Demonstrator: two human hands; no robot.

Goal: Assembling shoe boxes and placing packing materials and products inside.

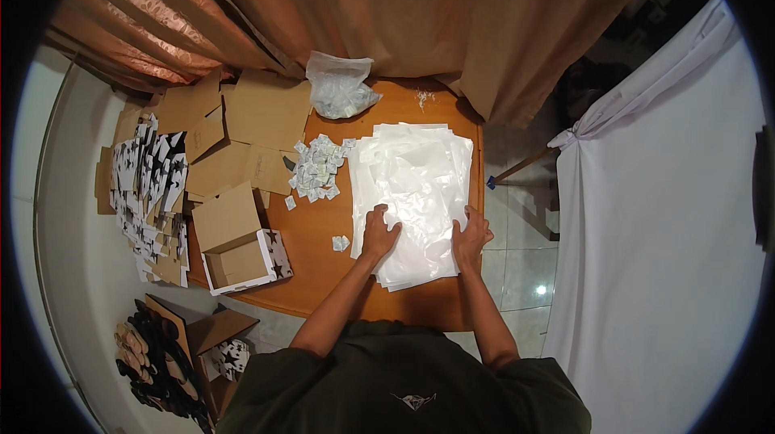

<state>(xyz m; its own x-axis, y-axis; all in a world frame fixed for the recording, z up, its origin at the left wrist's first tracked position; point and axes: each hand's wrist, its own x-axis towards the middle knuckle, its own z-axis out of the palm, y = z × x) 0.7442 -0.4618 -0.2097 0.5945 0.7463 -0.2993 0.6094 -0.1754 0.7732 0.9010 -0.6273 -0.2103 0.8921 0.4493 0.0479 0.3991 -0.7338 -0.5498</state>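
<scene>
A messy stack of glossy white sheets (416, 163) lies in front of me, its edges uneven; whether they are paper or plastic I cannot tell. My left hand (379, 234) rests on the left side of the stack, thumb and fingers apart. At the right edge, my right hand (471, 236) touches the stack with its thumb inward and its fingers loosely bent. Left of the stack is a heap of small pale packets (317, 166). Another small packet (341, 243) lies nearer to me.
An open cardboard box (238, 260) with star-patterned sides sits on the wooden table (303, 256). Flattened cardboard (262, 115) and star-printed pieces (149, 184) are piled at left. A clear plastic bag (337, 91) stands at the back. Dark and tan footwear (157, 361) lies lower left.
</scene>
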